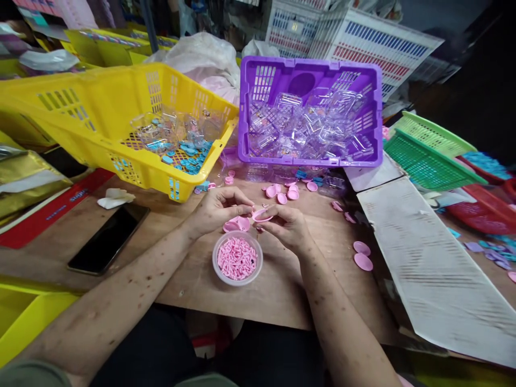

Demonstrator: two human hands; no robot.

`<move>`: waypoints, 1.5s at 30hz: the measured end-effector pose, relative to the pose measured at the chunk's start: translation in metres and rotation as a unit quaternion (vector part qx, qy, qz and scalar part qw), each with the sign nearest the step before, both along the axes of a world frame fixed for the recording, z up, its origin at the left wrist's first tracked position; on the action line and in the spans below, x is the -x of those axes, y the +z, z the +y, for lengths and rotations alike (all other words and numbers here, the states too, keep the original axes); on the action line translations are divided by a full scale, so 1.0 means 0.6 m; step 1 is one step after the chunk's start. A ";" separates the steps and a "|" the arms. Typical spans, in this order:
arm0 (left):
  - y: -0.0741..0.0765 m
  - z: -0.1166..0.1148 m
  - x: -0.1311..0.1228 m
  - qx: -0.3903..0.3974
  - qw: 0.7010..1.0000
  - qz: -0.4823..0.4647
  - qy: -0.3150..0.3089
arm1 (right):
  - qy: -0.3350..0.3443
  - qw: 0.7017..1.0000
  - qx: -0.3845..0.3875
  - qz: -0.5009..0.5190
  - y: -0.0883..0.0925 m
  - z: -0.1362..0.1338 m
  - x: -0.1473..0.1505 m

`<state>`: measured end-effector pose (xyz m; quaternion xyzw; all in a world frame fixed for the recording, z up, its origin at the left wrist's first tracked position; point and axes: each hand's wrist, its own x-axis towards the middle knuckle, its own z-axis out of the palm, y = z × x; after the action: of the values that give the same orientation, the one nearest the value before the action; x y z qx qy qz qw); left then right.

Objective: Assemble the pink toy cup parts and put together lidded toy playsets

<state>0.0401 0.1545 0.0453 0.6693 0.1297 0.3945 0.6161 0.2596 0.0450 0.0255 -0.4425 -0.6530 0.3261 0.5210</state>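
Between finger and thumb, my right hand (pixel 288 228) holds a pink oval plastic piece (pixel 261 216), shaped like a shallow cup. Close to its left edge, my left hand (pixel 217 208) is closed in a pinch, with a tiny pink part just showing at the fingertips. Below the hands stands a round clear tub (pixel 215 269) filled with small pink plastic parts (pixel 237 258). More pink oval pieces (pixel 237 223) lie just behind the tub, partly under my left hand. Several pink round pieces (pixel 282 198) are scattered beyond my right hand.
A yellow basket (pixel 100 86) with blue pieces and clear packs is at back left. A purple basket (pixel 310 161) of clear plastic packs stands at the back. A phone (pixel 108 239) lies left; a cardboard flap (pixel 439 269) and green basket (pixel 435 161) are right.
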 end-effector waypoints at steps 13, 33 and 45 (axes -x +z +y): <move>-0.005 -0.002 -0.001 0.011 0.999 0.031 -0.016 | -0.008 0.997 -0.072 0.018 -0.011 0.004 0.014; 0.014 0.015 0.037 -0.410 0.860 0.303 0.023 | -0.290 0.905 0.046 -0.308 -0.077 0.054 -0.120; 0.001 0.005 0.040 -0.400 0.861 0.277 -0.147 | -0.291 0.917 0.021 -0.272 -0.078 0.053 -0.137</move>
<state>0.0161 0.1573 0.0461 0.9512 0.0258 0.1154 0.2849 0.3416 0.0767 -0.0215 -0.6953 -0.6050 0.0413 0.3858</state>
